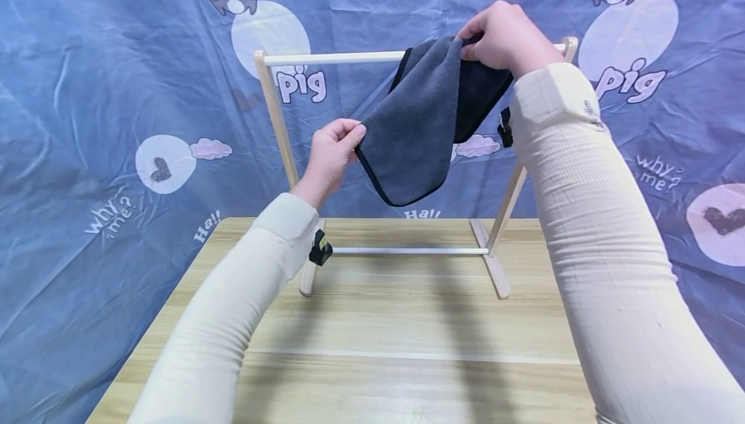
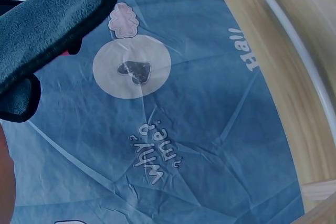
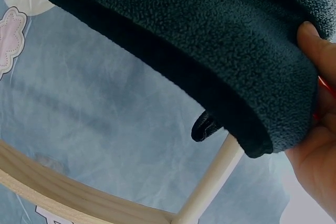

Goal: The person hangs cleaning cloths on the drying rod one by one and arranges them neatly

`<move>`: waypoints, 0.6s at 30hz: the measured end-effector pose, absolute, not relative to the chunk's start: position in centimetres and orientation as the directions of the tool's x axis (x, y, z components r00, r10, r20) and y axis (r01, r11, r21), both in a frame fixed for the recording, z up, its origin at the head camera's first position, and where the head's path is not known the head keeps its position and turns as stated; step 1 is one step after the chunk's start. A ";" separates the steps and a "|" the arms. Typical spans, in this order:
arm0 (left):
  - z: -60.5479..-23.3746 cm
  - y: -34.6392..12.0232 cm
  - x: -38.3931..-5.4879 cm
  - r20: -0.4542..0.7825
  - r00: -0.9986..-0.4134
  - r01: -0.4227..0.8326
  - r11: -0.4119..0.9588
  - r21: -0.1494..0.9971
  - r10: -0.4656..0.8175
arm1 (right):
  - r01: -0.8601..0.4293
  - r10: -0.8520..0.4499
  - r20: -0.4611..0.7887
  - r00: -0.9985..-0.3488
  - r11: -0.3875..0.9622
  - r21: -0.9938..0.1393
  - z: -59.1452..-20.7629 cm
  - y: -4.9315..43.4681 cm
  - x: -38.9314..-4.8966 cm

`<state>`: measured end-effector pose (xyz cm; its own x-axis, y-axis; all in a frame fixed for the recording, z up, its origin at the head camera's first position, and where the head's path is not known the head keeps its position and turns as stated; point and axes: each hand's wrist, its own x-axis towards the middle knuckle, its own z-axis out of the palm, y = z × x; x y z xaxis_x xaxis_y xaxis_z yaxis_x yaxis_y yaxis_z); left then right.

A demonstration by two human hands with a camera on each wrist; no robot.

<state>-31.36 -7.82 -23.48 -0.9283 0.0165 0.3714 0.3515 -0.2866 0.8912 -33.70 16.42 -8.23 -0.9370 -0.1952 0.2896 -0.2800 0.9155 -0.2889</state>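
A dark grey towel (image 1: 413,127) with black edging is held up at the top rail (image 1: 332,58) of a wooden rack. My left hand (image 1: 328,156) pinches its left edge between thumb and fingers, lower than the rail. Higher up, my right hand (image 1: 503,36) pinches the towel's upper part near the right end of the rail. The cloth hides the rail there, so I cannot tell whether it rests on it. In the right wrist view, a small black loop (image 3: 206,125) sticks out from under the towel's edge. Only a sliver of the left hand (image 2: 6,182) shows in the left wrist view.
The rack's left post (image 1: 276,117) and right post (image 1: 507,207) stand on feet on the wooden table (image 1: 401,327). A white lower bar (image 1: 407,251) joins them. Behind hangs a blue printed cloth (image 1: 116,55).
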 end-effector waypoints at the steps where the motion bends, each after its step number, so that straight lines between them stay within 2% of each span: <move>1: -23.4 -7.8 -31.3 0.371 -0.928 0.348 -0.296 0.890 0.025 | -0.280 -0.195 0.290 -0.937 0.915 -0.290 -8.3 16.4 -33.7; 11: -23.1 -7.7 -31.3 0.391 -0.917 0.336 -0.372 0.865 0.081 | -0.267 -0.181 0.282 -0.942 0.914 -0.307 -8.5 16.5 -33.6; 15: -22.9 -7.7 -31.4 0.436 -0.899 0.400 -0.321 0.858 0.044 | -0.263 -0.170 0.288 -0.943 0.909 -0.324 -8.5 16.4 -33.6; 18: -22.8 -7.9 -31.6 0.491 -0.871 0.479 -0.223 0.849 -0.003 | -0.257 -0.163 0.289 -0.943 0.910 -0.326 -8.4 16.3 -33.6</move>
